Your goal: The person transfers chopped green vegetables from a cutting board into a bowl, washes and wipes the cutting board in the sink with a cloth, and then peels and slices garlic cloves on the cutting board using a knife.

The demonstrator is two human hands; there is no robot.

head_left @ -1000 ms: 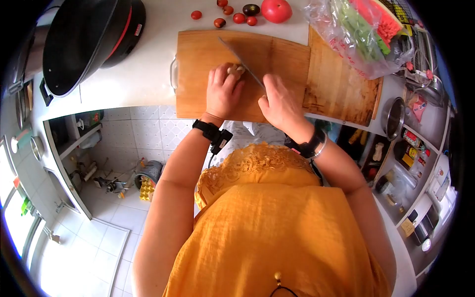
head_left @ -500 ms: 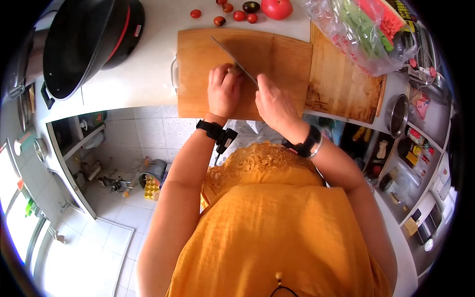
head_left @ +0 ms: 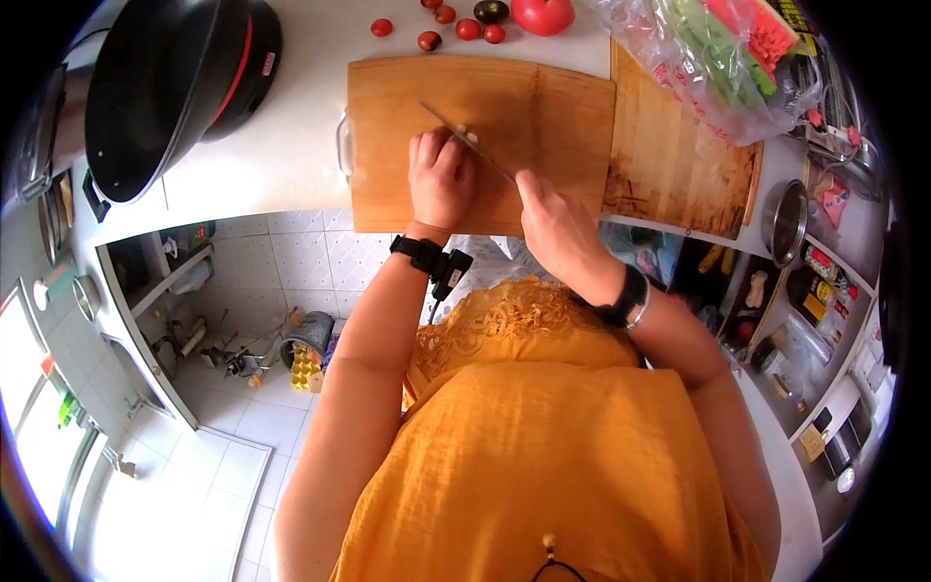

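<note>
My right hand (head_left: 562,225) is closed around the handle of a kitchen knife (head_left: 495,161), whose blade slants up and left across the wooden cutting board (head_left: 562,116). With fingers curled down, my left hand (head_left: 442,179) rests on the board at the near side of the blade. What those fingers pinch is hidden beneath them. Small pale pieces of food (head_left: 467,134) lie at the blade, just beyond my left fingertips; their kind is too small to make out.
Several small tomatoes (head_left: 468,30) and a large tomato (head_left: 543,15) lie behind the board. A black wok (head_left: 160,97) stands at left. On the right are a second board (head_left: 669,184), a plastic bag of green vegetables (head_left: 718,68), cut watermelon (head_left: 766,44) and a metal bowl (head_left: 784,223).
The knife and my right hand have shifted right and toward me. Pale pieces now show beside the blade. My left hand has barely moved.
</note>
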